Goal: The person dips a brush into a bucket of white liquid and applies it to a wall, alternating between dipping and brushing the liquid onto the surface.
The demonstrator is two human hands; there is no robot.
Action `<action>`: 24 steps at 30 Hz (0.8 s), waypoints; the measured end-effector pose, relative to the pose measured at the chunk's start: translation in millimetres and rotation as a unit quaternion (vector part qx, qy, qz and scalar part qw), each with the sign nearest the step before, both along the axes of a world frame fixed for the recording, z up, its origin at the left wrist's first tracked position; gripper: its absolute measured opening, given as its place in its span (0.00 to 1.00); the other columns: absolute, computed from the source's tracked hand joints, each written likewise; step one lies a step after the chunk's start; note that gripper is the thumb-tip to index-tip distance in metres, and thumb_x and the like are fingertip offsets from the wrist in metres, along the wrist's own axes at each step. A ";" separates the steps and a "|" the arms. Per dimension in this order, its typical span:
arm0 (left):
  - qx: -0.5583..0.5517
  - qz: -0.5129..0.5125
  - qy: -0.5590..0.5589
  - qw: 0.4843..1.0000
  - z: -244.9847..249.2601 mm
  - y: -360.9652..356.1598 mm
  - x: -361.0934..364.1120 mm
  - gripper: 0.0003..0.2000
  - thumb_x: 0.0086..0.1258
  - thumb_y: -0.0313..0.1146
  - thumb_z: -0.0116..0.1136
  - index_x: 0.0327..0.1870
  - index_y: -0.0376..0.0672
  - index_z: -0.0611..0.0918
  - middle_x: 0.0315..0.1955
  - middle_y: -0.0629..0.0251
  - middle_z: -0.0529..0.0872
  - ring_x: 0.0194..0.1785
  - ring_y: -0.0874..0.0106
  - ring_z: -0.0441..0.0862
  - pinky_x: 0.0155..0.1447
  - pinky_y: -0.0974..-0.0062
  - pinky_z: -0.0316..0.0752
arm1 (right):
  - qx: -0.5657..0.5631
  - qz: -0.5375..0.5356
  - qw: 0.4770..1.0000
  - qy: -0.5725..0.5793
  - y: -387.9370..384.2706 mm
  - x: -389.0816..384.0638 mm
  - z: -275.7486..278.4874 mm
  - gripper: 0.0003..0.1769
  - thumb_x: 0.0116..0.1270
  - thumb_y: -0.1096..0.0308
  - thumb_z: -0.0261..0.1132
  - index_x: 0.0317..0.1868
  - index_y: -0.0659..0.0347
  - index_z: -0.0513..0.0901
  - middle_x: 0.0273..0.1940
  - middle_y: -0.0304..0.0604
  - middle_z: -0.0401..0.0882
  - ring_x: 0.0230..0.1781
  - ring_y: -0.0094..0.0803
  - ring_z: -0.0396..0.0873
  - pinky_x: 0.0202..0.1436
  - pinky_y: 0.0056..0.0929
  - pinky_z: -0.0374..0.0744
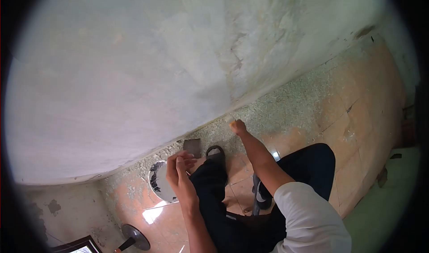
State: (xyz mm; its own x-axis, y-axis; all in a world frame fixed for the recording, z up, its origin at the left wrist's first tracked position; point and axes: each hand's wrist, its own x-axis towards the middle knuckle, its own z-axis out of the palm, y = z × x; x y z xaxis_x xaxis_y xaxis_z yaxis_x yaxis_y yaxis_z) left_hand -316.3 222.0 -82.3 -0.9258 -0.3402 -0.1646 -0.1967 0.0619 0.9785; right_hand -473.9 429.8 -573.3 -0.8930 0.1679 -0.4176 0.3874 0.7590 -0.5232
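Observation:
My right hand (pixel 238 126) is closed around a small scraper (pixel 232 123) with a yellowish handle, low down by the foot of the wall. Its blade end is barely visible against the debris. Nothing shows in my left hand (pixel 179 166), which is raised with loosely bent fingers apart. Close by that hand is a round white container (pixel 156 184) with dark patches inside its rim. A dark square piece (pixel 192 148) lies on the floor just beyond the fingertips. The pale wall (pixel 134 83) has stained, cracked patches above my right hand.
Pale flakes (pixel 295 101) cover the tiled floor (pixel 339 141) along the wall's base. My sandalled foot (pixel 215 152) stands near the dark square. A black round base (pixel 136 236) and a dark-framed object (pixel 82 246) are at lower left. A green surface (pixel 384 204) lies at right.

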 end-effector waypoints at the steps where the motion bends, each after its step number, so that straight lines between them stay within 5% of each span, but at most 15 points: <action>1: 0.005 0.006 0.001 1.000 0.0 2.5 -0.9 0.15 0.90 0.37 0.54 0.56 0.34 0.87 0.47 0.58 0.91 0.47 0.69 0.91 0.56 0.69 0.82 | 0.001 0.000 1.000 -0.006 -3.2 -15.6 12.4 0.24 0.74 0.56 0.69 0.52 0.73 0.90 0.52 0.69 0.91 0.53 0.59 0.92 0.59 0.52 0.87; 3: 0.010 -0.010 -0.017 1.000 -3.2 8.0 -4.2 0.14 0.90 0.36 0.53 0.55 0.35 0.86 0.45 0.59 0.91 0.47 0.70 0.91 0.53 0.71 0.82 | -0.089 -0.131 0.987 -0.014 -9.1 -30.7 60.3 0.20 0.75 0.57 0.70 0.46 0.71 0.92 0.48 0.65 0.93 0.52 0.57 0.93 0.58 0.49 0.87; 4: 0.001 -0.022 -0.022 1.000 -2.5 9.7 -4.5 0.14 0.91 0.36 0.53 0.55 0.35 0.86 0.44 0.59 0.91 0.47 0.70 0.90 0.53 0.71 0.81 | -0.112 -0.141 0.976 0.121 -4.6 -6.7 42.1 0.19 0.78 0.59 0.69 0.44 0.70 0.94 0.46 0.61 0.94 0.49 0.55 0.93 0.54 0.48 0.87; 7: 0.008 -0.026 -0.011 1.000 -3.1 13.0 -12.0 0.14 0.91 0.36 0.53 0.54 0.35 0.86 0.42 0.60 0.91 0.46 0.72 0.89 0.51 0.72 0.80 | -0.120 -0.171 0.976 0.057 4.0 50.8 39.9 0.19 0.79 0.60 0.68 0.49 0.71 0.94 0.45 0.61 0.94 0.48 0.54 0.93 0.51 0.49 0.86; 9: 0.011 -0.035 -0.028 0.999 -4.3 12.3 -8.5 0.14 0.91 0.36 0.53 0.54 0.35 0.87 0.43 0.60 0.92 0.45 0.73 0.88 0.52 0.72 0.80 | -0.110 -0.180 0.977 0.024 5.8 42.2 9.0 0.21 0.81 0.58 0.67 0.51 0.71 0.94 0.43 0.61 0.93 0.45 0.53 0.93 0.49 0.51 0.86; 11: 0.009 -0.044 -0.030 0.999 -2.7 16.5 -5.6 0.14 0.91 0.36 0.53 0.54 0.35 0.87 0.43 0.60 0.92 0.45 0.74 0.88 0.52 0.73 0.79 | -0.045 -0.120 0.977 0.170 3.5 1.8 -19.9 0.20 0.82 0.58 0.68 0.52 0.70 0.94 0.43 0.61 0.94 0.45 0.49 0.94 0.48 0.50 0.86; 15: 0.021 -0.052 -0.015 0.998 -4.7 16.5 -2.3 0.14 0.91 0.36 0.53 0.55 0.35 0.86 0.43 0.60 0.92 0.45 0.74 0.88 0.52 0.73 0.79 | -0.184 -0.162 0.958 0.151 1.4 16.8 49.8 0.19 0.81 0.60 0.69 0.53 0.70 0.95 0.41 0.61 0.94 0.44 0.47 0.94 0.46 0.48 0.85; 19: 0.026 -0.043 -0.006 0.999 -1.9 19.0 2.5 0.14 0.92 0.36 0.53 0.55 0.35 0.87 0.44 0.60 0.92 0.45 0.75 0.88 0.53 0.73 0.79 | -0.181 -0.167 0.965 0.094 -8.2 37.9 26.6 0.19 0.78 0.62 0.70 0.40 0.75 0.90 0.33 0.57 0.91 0.34 0.46 0.92 0.40 0.48 0.81; 22: 0.027 -0.056 -0.016 0.998 0.9 18.1 4.2 0.13 0.92 0.34 0.55 0.57 0.32 0.86 0.46 0.60 0.91 0.50 0.73 0.88 0.59 0.72 0.81 | -0.124 -0.102 0.974 0.158 -21.5 -8.7 24.4 0.21 0.79 0.61 0.68 0.35 0.75 0.86 0.30 0.56 0.89 0.30 0.45 0.88 0.38 0.49 0.78; 24: 0.002 -0.049 0.004 0.999 1.9 20.1 5.4 0.15 0.92 0.37 0.54 0.56 0.34 0.87 0.44 0.59 0.93 0.46 0.74 0.89 0.56 0.73 0.80 | -0.157 -0.136 0.928 0.311 -16.3 9.7 14.5 0.22 0.81 0.60 0.65 0.33 0.72 0.84 0.25 0.51 0.84 0.26 0.39 0.81 0.36 0.48 0.75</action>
State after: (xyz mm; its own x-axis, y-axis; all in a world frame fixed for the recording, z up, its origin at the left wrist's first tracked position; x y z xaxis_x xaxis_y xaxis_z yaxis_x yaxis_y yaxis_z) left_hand -310.8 242.0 -80.4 -0.9558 -0.2478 -0.1582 -0.1821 0.0768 0.9803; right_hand -464.2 413.5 -558.8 -0.9204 0.3788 0.0969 0.0916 0.4499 -0.8884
